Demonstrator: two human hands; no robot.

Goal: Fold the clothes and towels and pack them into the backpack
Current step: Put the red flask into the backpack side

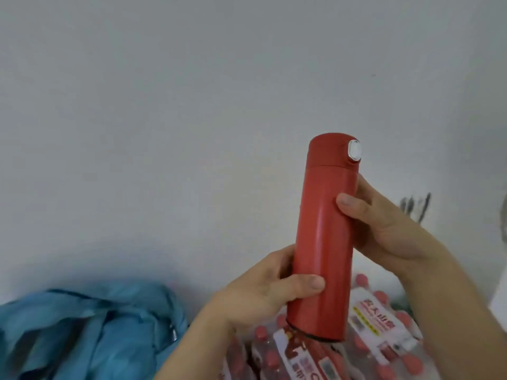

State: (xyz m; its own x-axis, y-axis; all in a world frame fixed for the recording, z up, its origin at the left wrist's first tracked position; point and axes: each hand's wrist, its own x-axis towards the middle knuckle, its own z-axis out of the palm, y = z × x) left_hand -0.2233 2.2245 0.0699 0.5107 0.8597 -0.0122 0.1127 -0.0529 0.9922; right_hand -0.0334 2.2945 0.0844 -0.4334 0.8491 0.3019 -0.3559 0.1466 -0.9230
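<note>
Pale bare wall fills the background. Left hand (263, 292) grips the red cylindrical metal flask (323, 237) low, right hand (384, 226) clasps it higher. Blue fabric backpack (90, 333) lies at 8 o'clock; keeping the flask upright should ease packing.

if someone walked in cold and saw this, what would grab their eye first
The tall red cylindrical flask with a white button on its lid stands out first, held nearly upright mid-frame against the plain white wall. The left hand grips its base and the right hand its middle. Next come the crumpled blue fabric backpack at lower left and the shrink-wrapped pack of red-capped bottles beneath the flask.
</note>
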